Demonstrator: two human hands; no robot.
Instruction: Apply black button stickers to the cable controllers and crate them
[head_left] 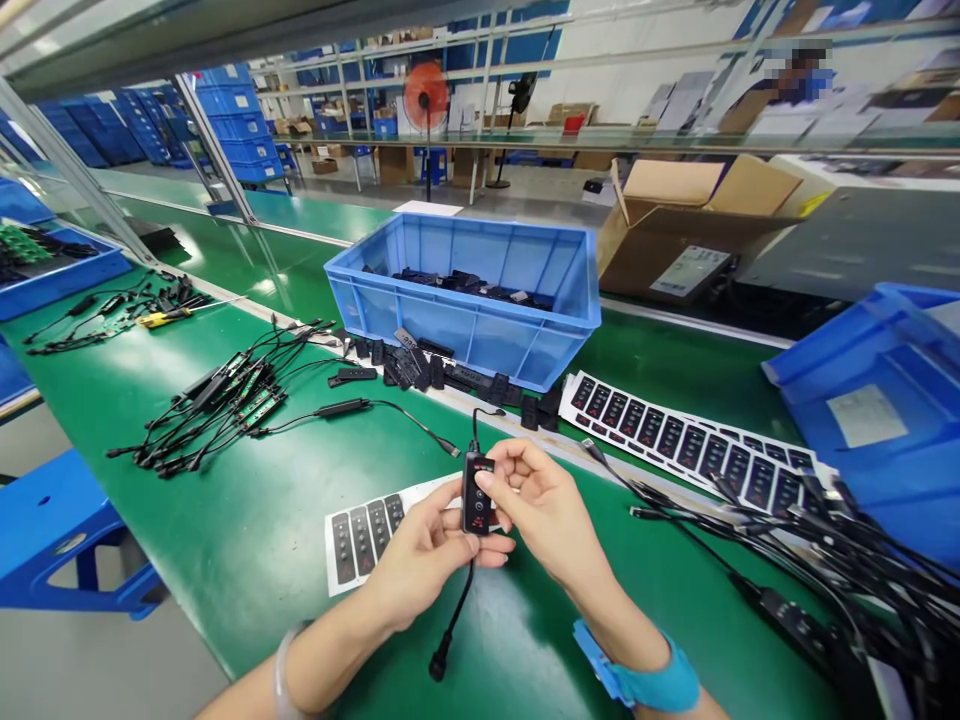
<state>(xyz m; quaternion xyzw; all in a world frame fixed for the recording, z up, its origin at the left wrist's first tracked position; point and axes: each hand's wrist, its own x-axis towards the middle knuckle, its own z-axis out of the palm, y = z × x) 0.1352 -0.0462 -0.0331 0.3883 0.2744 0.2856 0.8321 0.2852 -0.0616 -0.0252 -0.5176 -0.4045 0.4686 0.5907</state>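
Observation:
Between my two hands is a small black inline controller (478, 510) with round buttons and red marks, a cable running from each end. My left hand (427, 545) grips its lower left side, fingers behind and thumb at the bottom edge. The thumb of my right hand (536, 495) presses on the upper face, with fingers curled round the right edge. The lower cable ends in a black round plug (439, 660) hanging over the table. Partly under my left hand lies a white sheet of black button labels (343, 548).
A blue bin (465, 335) of black parts stands ahead, with loose black housings (409, 365) along its front. Cabled circuit boards (255, 400) are heaped left, near a yellow screwdriver (165, 317). Label sheets (660, 435) and a pile of black cables (795, 560) lie right, beside another blue bin (870, 370).

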